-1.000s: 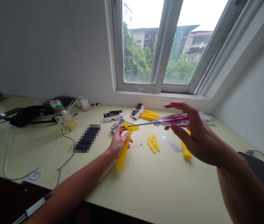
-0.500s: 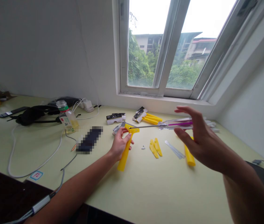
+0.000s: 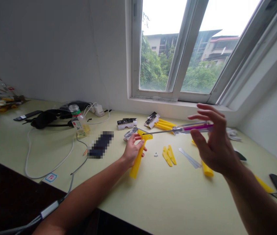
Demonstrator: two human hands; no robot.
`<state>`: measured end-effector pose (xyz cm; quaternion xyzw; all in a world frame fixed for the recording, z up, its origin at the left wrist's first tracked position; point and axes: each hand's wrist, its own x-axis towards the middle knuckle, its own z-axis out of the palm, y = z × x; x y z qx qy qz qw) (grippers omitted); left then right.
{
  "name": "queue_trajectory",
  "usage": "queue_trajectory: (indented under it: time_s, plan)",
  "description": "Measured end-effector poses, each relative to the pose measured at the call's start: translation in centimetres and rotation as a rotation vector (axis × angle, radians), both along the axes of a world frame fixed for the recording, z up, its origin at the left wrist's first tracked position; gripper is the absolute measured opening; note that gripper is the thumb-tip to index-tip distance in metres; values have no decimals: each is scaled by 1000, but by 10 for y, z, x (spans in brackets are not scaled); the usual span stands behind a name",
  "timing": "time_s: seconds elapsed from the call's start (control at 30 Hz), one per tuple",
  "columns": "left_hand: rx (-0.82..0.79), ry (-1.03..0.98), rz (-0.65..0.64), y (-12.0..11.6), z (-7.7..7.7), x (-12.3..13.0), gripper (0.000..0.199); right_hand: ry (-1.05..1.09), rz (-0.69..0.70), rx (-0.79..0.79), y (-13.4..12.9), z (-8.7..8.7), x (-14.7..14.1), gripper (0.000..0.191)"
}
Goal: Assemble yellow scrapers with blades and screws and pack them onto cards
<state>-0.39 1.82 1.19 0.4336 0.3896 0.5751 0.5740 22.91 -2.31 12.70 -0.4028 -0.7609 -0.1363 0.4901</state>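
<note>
A yellow T-shaped scraper handle (image 3: pixel 136 164) is held by my left hand (image 3: pixel 131 151), tilted above the table with its wide head away from me. My right hand (image 3: pixel 214 147) is at the end of a screwdriver (image 3: pixel 192 128) with a clear and purple grip. Its thumb lies along the grip and the upper fingers are spread; the palm side is partly hidden. The metal shaft runs leftward, its tip at the scraper head near a hole. Right of my left hand lie several tiny metal nuts (image 3: pixel 155 154) and two yellow plastic plates (image 3: pixel 170 156).
Thin metal blades (image 3: pixel 189 158) and a yellow tube-like handle (image 3: pixel 207 169) lie at right. Behind are more yellow handles (image 3: pixel 164 124) and black-and-white cards (image 3: pixel 126 123). A bottle (image 3: pixel 79 125), a pixelated dark object (image 3: pixel 101 145) and cables (image 3: pixel 28 156) are at left.
The view has shifted, so things appear farther right. My right hand's fingers have shifted around the screwdriver grip. The left hand still holds the scraper handle, with the screwdriver tip at its head.
</note>
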Motion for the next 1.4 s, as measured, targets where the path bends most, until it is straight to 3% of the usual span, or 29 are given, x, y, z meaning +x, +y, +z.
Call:
queue_trajectory:
  time_s: [0.03,0.1,0.17,0.3,0.43,0.57,0.7,0.83,0.97,1.07,1.2,1.3,1.33,1.4]
  plan:
    - [-5,-3,0,0,0,-1,39,-18,26,-4,0,-1,-1,41]
    - [-2,-13,-5,1,1,-2,40,26,-60,39,1,-3,0,28]
    - [2,-30,-13,1,2,-2,40,81,-112,90,3,-5,3,27]
    - [-4,-47,11,1,4,-3,41,24,96,-45,10,-6,9,50]
    - [-3,-7,13,3,2,-3,39,73,-172,-75,13,-4,10,37]
    - [2,32,22,2,0,-1,37,33,57,-95,12,1,12,40]
    - [9,47,-5,1,-2,-1,36,64,-199,-79,10,3,17,34]
    - [5,58,30,3,-2,-2,37,-40,22,-169,9,4,19,49]
    - [16,57,26,6,-3,-4,35,-31,-131,-124,10,5,19,41]
    - [3,48,36,7,-3,-5,35,-91,-45,-187,12,5,21,46]
    - [12,53,8,6,-3,-4,35,-5,-176,-189,11,7,24,41]
    - [4,62,13,4,-3,-2,34,-78,33,-237,7,8,24,49]
    - [6,62,12,3,-3,-1,34,-66,56,-233,7,7,23,47]
    - [12,54,3,3,-3,-1,34,26,-24,-198,6,6,20,36]
